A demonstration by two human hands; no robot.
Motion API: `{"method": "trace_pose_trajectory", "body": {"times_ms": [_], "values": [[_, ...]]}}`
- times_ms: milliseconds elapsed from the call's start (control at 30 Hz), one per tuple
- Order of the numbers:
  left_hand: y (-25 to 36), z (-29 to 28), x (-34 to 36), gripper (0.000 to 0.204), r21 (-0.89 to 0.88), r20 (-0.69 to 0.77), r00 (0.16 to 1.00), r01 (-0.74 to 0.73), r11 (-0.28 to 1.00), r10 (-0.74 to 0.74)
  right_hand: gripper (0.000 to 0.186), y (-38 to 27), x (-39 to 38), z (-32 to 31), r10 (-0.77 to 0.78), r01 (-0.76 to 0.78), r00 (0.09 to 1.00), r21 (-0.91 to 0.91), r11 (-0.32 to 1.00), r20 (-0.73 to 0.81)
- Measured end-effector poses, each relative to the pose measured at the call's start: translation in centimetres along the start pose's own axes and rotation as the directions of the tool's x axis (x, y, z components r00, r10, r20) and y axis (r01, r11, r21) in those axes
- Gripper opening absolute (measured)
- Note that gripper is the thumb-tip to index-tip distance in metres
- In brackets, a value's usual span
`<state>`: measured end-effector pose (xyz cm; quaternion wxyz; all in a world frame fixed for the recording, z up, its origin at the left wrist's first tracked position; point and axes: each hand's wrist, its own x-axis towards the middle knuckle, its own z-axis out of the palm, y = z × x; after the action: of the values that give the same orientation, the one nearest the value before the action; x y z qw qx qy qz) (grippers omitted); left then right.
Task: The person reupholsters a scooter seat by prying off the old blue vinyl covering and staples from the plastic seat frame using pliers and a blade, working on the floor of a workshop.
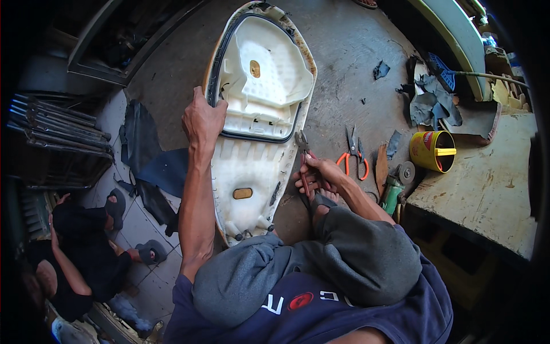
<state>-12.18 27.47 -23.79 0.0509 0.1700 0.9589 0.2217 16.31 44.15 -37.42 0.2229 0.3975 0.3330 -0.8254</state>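
A white plastic motorcycle seat base (252,163) lies with its underside up, its narrow end by my knees. A black rubber seal (214,71) rings its hollow wide part. My left hand (203,117) is closed around the base's left edge. In my right hand (321,175) is a pair of pliers (302,140) with dark red handles. The jaws are at the base's right edge, near the lower corner of the seal. Whether they grip anything there is too small to tell.
Orange-handled scissors (353,155), a green angle grinder (394,192) and a yellow bucket (427,150) are to the right, beside a low worktable (475,189). Dark material scraps (163,172) lie at left. Another person (86,252) sits at lower left, near stacked metal frames (63,143).
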Motion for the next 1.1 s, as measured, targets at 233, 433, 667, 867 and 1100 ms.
{"method": "trace_pose_trajectory", "body": {"times_ms": [233, 433, 667, 867, 1100], "values": [[-0.4, 0.8, 0.3, 0.042, 0.009, -0.018, 1.000, -0.020, 1.000, 0.020, 0.047, 1.4, 2.0, -1.3, -0.498, 0.005, 0.842, -0.919, 0.394, -0.209], [-0.2, -0.1, 0.1, 0.041, 0.010, 0.020, 0.999, 0.033, 0.999, -0.033, 0.046, -0.1, -2.6, -0.6, 0.024, -0.016, 0.999, -0.248, 0.969, 0.029], [-0.4, 0.6, 0.3, 0.041, 0.019, -0.021, 1.000, -0.012, 1.000, 0.013, 0.043, 0.9, -2.4, 0.2, 0.103, -0.090, 0.991, -0.149, 0.985, 0.082], [-0.7, 0.3, -0.2, 0.042, 0.010, 0.000, 1.000, 0.015, 1.000, -0.015, 0.044, 4.2, 0.2, -1.6, -0.638, 0.240, 0.764, -0.961, 0.141, 0.097], [-0.3, 0.4, 0.0, 0.042, 0.008, -0.015, 1.000, -0.024, 1.000, 0.024, 0.050, -3.2, -3.3, 0.5, 0.155, -0.148, 0.988, -0.217, 0.965, 0.012]]}}
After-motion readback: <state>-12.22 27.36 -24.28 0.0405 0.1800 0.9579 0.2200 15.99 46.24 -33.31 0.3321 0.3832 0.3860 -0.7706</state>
